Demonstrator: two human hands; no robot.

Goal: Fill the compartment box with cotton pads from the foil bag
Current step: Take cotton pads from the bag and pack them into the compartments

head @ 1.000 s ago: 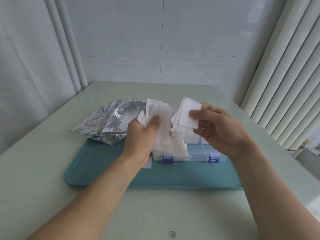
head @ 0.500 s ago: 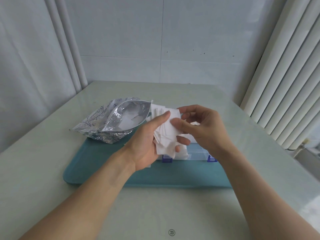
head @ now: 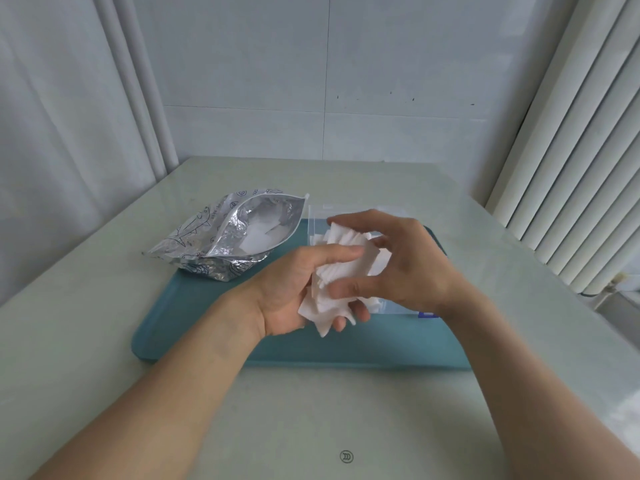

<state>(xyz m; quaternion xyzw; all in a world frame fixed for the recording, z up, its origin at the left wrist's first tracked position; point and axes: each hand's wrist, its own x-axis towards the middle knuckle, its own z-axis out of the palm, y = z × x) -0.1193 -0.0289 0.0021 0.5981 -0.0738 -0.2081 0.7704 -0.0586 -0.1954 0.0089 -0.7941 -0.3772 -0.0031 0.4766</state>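
I see both hands meeting over the teal tray (head: pixel 194 327), working one stack of white cotton pads (head: pixel 341 271). The left hand (head: pixel 294 289) lies palm up under the stack, its thumb pressed across the top of the pads and its fingers curled beneath, so it grips the bundle; a few loose pad corners hang out below its fingertips. The right hand (head: pixel 398 261) comes in from the right side, thumb laid against the near edge of the stack and forefinger arched over the far edge, pinching the same pads between them; the other fingers are spread and loosely bent.

Behind the hands sits the clear compartment box (head: pixel 313 220) on the tray, its transparent lid raised at the back. Most of it is hidden by the hands, and I cannot tell how full its compartments are; one blue latch (head: pixel 426 314) shows just beside the right wrist.

The foil bag (head: pixel 221 237) lies to the left, partly on the tray's far-left corner and partly on the pale table (head: pixel 311 427), mouth open toward the box, with more white pads visible inside
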